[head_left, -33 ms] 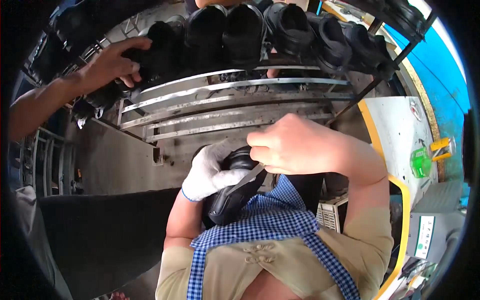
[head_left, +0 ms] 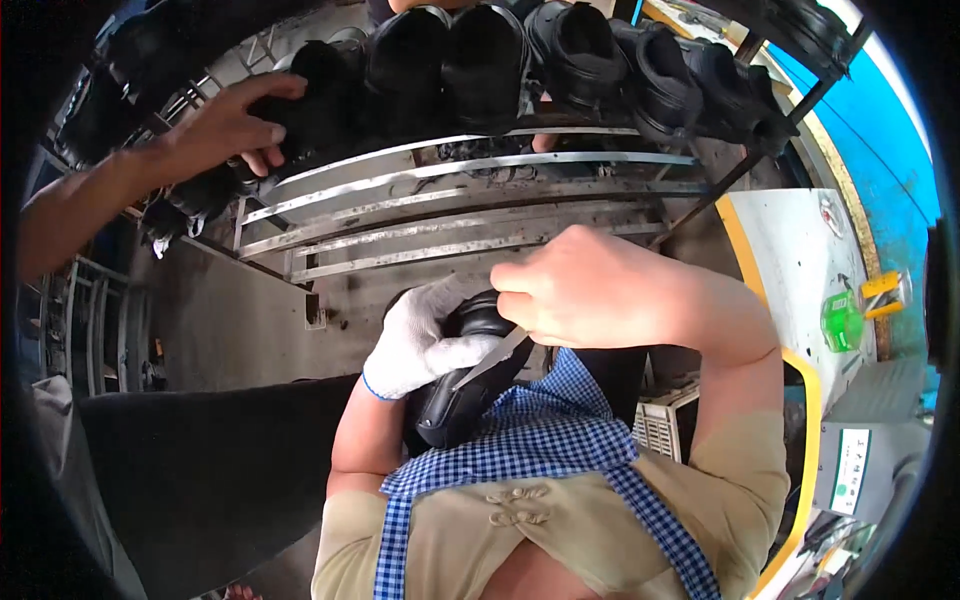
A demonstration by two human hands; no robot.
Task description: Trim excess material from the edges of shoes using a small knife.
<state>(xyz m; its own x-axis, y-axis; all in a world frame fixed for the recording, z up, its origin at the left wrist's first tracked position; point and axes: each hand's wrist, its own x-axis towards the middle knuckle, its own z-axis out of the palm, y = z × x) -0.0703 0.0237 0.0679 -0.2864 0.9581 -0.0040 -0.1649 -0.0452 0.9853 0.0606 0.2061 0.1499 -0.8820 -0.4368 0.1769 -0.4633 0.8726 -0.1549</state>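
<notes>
The black shoe (head_left: 445, 415) sits against the upper left edge of the checked apron (head_left: 540, 440); the left hand (head_left: 410, 345), in a white knitted glove, is wrapped around its side; the right hand (head_left: 580, 290), bare and above the apron, has its fingers closed around a knife (head_left: 500, 355), handle hidden, the thin blade slanting down and leftward over the shoe, close beside the gloved thumb; the likeliest trouble is a slip: if the blade skids off the smooth curved surface, it could nick that thumb, since the knit looks thin, or score the shoe; if the shoe rolls because the glove loses its purchase, the tip could stray into the apron's cloth; whether the edge bites or merely rests, I cannot tell; beyond the apron, a metal rack (head_left: 620, 160) carries more black shoes (head_left: 485, 70), well apart from the blade.
</notes>
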